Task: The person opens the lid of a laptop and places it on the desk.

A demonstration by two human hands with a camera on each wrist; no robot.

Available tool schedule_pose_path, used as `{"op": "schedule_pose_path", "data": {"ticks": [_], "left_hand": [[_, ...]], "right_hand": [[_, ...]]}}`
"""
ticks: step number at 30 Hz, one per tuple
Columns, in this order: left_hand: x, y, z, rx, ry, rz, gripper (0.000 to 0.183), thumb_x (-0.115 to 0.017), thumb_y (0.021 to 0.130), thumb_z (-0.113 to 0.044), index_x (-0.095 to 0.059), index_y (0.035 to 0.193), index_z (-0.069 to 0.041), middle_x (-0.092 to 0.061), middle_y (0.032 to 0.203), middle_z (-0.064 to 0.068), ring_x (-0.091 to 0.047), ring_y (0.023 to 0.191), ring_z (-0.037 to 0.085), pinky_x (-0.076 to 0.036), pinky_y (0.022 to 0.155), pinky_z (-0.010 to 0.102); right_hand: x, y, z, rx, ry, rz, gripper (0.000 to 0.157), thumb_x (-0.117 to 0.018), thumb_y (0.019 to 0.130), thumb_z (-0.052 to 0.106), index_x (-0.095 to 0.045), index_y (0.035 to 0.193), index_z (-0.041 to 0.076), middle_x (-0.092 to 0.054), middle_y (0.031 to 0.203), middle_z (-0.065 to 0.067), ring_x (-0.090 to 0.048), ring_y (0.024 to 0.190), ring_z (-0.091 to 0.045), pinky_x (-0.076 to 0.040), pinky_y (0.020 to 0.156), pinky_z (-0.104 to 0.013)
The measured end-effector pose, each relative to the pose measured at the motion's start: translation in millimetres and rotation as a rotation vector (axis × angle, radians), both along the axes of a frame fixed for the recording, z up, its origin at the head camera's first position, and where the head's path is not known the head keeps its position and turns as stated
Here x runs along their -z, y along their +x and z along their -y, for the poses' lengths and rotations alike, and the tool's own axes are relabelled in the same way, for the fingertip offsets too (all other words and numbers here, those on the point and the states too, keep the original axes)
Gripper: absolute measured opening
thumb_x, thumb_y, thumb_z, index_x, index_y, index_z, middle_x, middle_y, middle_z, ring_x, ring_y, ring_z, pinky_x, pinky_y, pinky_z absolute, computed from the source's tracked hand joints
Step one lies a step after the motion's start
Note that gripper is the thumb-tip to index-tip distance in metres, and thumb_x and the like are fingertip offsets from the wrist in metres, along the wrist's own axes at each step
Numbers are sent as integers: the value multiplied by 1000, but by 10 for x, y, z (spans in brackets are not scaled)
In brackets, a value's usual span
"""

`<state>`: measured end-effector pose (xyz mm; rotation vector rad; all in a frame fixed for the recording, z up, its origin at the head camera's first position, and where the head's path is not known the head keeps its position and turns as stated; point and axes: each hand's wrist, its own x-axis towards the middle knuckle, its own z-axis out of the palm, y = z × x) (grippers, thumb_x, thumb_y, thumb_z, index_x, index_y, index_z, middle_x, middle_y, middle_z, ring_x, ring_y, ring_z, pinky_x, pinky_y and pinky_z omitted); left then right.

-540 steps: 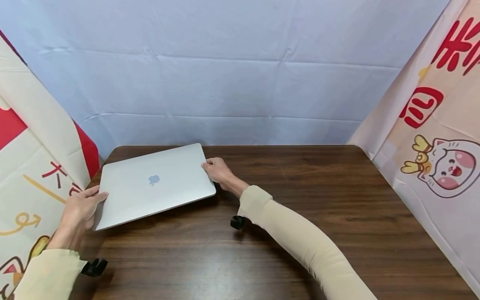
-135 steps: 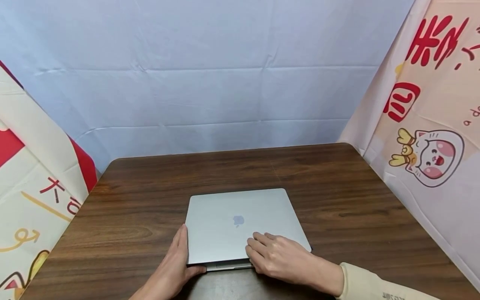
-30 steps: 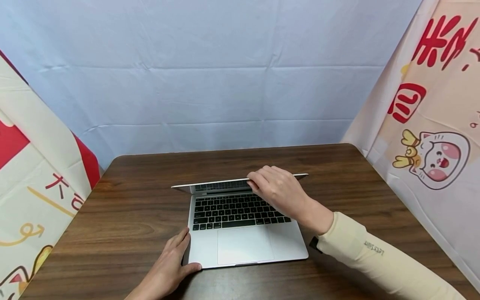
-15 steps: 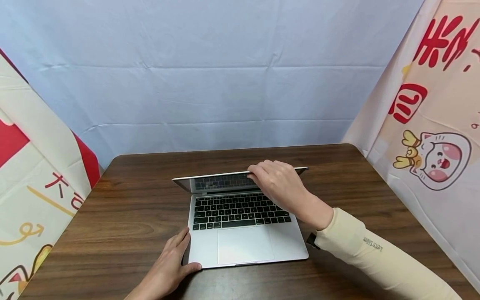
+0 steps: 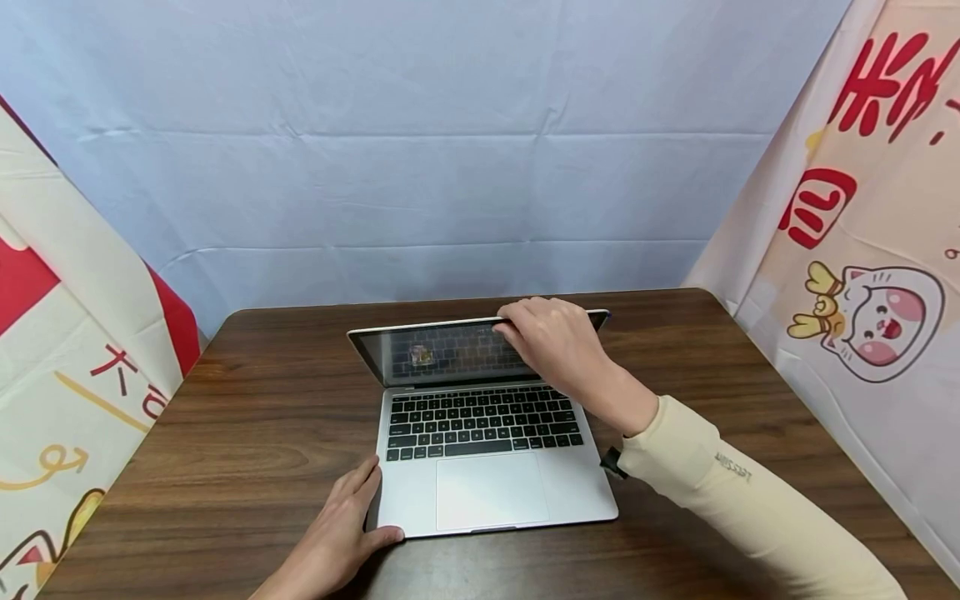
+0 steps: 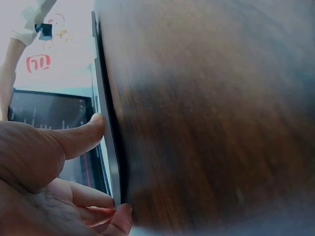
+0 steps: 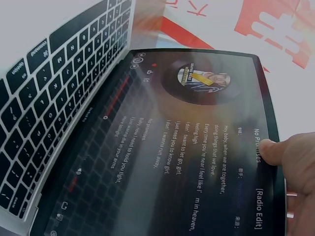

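Silver laptop (image 5: 487,425) sits between the right hand (image 5: 558,342), pinching the top edge of its raised screen (image 5: 450,354), and the left hand (image 5: 337,521), spread around its front left corner. Table (image 5: 247,417) beneath it, pale cloth (image 5: 420,192) behind.

Up top, the head camera looks forward and down over the counter (image 5: 247,433), standing far enough back to take in the whole laptop (image 5: 487,496). Over to the left wrist: tight in, turned on its side, skimming the laptop's edge past the left grip (image 5: 337,521), with what seems to be the screen (image 6: 49,113) hazy beyond. And the right wrist! Close up, rolled over, facing screen and keyboard (image 7: 64,83) beside the right grip (image 5: 555,346); the head shares both, from higher and farther off.
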<state>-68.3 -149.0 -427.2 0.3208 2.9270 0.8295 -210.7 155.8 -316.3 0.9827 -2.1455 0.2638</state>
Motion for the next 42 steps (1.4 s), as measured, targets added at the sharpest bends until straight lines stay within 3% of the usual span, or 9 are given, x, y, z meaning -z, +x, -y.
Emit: {"op": "schedule_pose_path", "data": {"ticks": [14,25,42], "left_hand": [[6,-22,-14,-13,-11,27,90,-90,79,-29,-48,146,14,-40,157,27,-38,143,44,-37,112,59],[2,-18,-15,-14,-14,26,89,-90,79,-28,-48,146,13,-40,157,27,-38,143,44,-37,112,58],[-12,-10,-14,-19,-13,20,88,-90,79,-27,-49,146,12,-41,157,26,-38,143,44,-38,112,57]], "right_hand": [[-86,-175,7,36,-14,69,18,-72,99,23,-72,98,5,-70,77,-5,-60,57,-19,-48,51,-35],[-157,-374,27,67,-26,189,21,-69,101,26,-75,104,5,-75,85,-6,-64,62,-20,-51,55,-37],[-236,-542,44,85,-70,411,22,-68,101,27,-76,107,7,-73,84,-6,-51,53,-15,-40,53,-35]]}}
